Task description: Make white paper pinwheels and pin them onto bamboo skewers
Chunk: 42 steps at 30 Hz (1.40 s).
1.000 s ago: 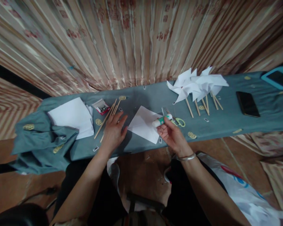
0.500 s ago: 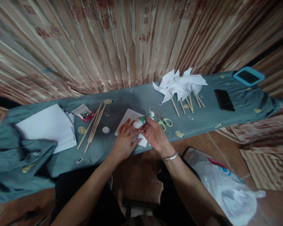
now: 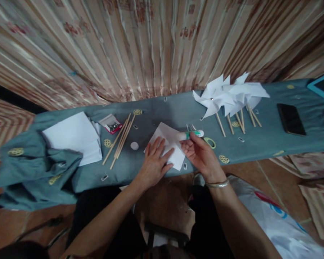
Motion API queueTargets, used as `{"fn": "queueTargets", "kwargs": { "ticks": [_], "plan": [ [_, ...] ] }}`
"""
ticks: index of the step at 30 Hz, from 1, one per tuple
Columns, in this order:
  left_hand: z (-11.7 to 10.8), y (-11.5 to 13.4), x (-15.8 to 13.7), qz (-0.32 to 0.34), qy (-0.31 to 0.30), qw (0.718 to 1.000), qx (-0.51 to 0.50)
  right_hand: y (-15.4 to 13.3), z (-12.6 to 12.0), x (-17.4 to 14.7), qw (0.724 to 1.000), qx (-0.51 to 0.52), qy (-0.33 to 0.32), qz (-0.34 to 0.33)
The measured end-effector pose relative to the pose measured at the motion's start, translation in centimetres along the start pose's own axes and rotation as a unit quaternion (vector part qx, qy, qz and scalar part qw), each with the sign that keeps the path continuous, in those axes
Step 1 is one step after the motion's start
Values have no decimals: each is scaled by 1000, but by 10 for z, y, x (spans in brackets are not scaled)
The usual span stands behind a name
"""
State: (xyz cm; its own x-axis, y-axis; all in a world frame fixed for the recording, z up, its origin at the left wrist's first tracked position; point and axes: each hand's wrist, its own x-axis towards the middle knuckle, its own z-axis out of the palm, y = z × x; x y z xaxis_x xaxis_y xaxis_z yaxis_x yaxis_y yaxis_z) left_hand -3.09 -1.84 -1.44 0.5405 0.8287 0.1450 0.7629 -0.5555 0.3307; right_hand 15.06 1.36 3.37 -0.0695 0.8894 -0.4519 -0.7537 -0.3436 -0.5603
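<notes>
A square sheet of white paper (image 3: 175, 157) lies on the cloth-covered table in front of me. My left hand (image 3: 156, 163) rests on its left part, fingers spread. My right hand (image 3: 201, 154) is closed around a white and green glue stick (image 3: 188, 135), held sideways over the paper's right corner with its pale end toward the left. Behind the right hand lie scissors (image 3: 210, 142) with light green handles, partly hidden. A round white cap (image 3: 134, 145) sits to the left of the paper.
Wooden sticks (image 3: 121, 141), an opened small box of metal pins (image 3: 112, 126) and a stack of white paper (image 3: 72, 135) lie to the left. Several white paper pinwheels (image 3: 229, 94), a phone (image 3: 291, 119) and a blue-framed device (image 3: 322, 87) are on the right. A plastic bag (image 3: 275, 216) is on the floor.
My view has shifted left, so things appear farther right. My right hand has moved the glue stick away from my left hand, toward the paper's right corner. My left fingers have spread.
</notes>
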Motion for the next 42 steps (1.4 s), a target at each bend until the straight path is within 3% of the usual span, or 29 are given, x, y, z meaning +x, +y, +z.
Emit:
{"fn": "queueTargets", "kwargs": {
  "ticks": [13,21,23,27,30,37,42],
  "plan": [
    [-3,3,2,0,-25,1000,4,-1,-2,4,994,32,-3,108],
    [-1,2,2,-4,-30,1000,-9,0,-9,10,997,-64,12,51],
    [-1,2,2,-5,-32,999,-12,2,-9,11,994,-107,17,11],
    [0,2,1,-7,-33,999,-18,8,-10,11,959,-240,35,-148],
    [0,3,1,-12,-33,999,-25,13,-13,12,918,-333,32,-214],
    [-2,4,1,-16,-32,999,-38,18,-21,12,854,-464,29,-234],
    [-2,6,2,-16,-35,999,-34,21,-20,12,835,-496,29,-236]
  ]
}}
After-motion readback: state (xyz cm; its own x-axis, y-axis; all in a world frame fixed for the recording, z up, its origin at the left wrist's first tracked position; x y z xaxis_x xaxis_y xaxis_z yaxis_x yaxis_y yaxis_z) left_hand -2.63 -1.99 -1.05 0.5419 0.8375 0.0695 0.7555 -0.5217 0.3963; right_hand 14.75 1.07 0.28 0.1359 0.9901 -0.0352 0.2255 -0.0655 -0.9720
